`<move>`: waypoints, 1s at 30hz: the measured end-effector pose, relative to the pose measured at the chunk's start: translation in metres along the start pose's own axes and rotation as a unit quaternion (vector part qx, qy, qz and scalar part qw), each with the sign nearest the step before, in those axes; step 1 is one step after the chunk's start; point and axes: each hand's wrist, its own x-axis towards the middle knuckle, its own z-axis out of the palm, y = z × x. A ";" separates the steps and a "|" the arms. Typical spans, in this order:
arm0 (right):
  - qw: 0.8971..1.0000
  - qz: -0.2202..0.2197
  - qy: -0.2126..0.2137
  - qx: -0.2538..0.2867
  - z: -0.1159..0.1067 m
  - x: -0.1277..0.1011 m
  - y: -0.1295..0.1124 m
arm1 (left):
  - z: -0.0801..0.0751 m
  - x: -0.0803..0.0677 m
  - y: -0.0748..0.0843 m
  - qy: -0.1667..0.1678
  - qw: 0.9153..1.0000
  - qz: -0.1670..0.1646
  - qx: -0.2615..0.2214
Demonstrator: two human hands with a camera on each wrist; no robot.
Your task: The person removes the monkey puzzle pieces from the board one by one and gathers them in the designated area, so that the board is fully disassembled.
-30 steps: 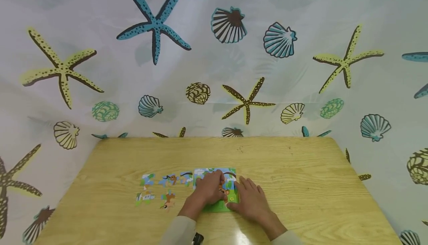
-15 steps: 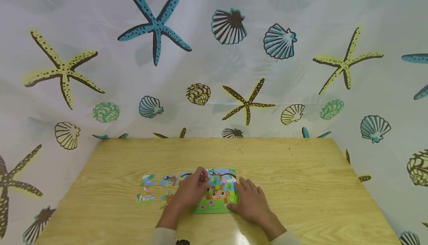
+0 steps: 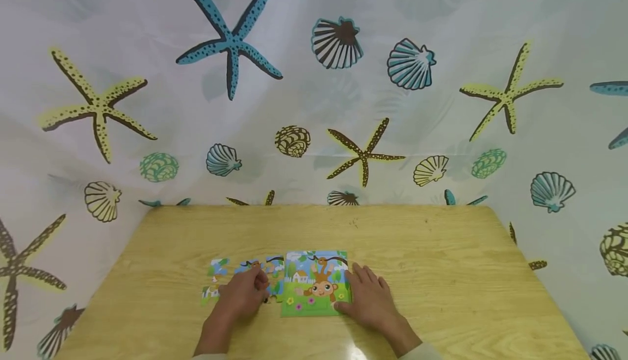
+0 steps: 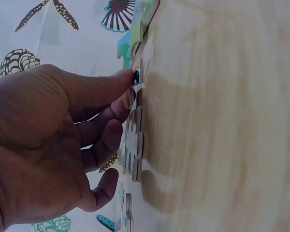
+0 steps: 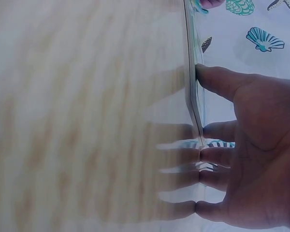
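Your left hand (image 3: 242,293) pinches a loose piece (image 4: 137,79); your flat right hand (image 3: 369,297) steadies the puzzle (image 3: 316,282), which could slide if it lifts.

Loose pieces (image 3: 245,278) partly under left hand (image 3: 240,294)

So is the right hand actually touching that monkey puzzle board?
Touching. In the right wrist view the right hand has its thumb tip against the edge of the puzzle board; the head view shows it resting at the board's right side.
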 end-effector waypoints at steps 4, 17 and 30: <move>1.000 0.003 -0.003 -0.001 0.001 0.001 -0.001 | 0.000 -0.001 -0.001 0.000 1.000 -0.004 0.013; 1.000 0.005 -0.003 0.003 0.003 0.001 0.002 | 0.011 -0.005 0.019 0.039 0.998 0.046 0.007; 1.000 0.008 0.008 0.016 0.004 -0.001 0.000 | 0.030 -0.014 0.047 -0.002 0.989 0.115 0.094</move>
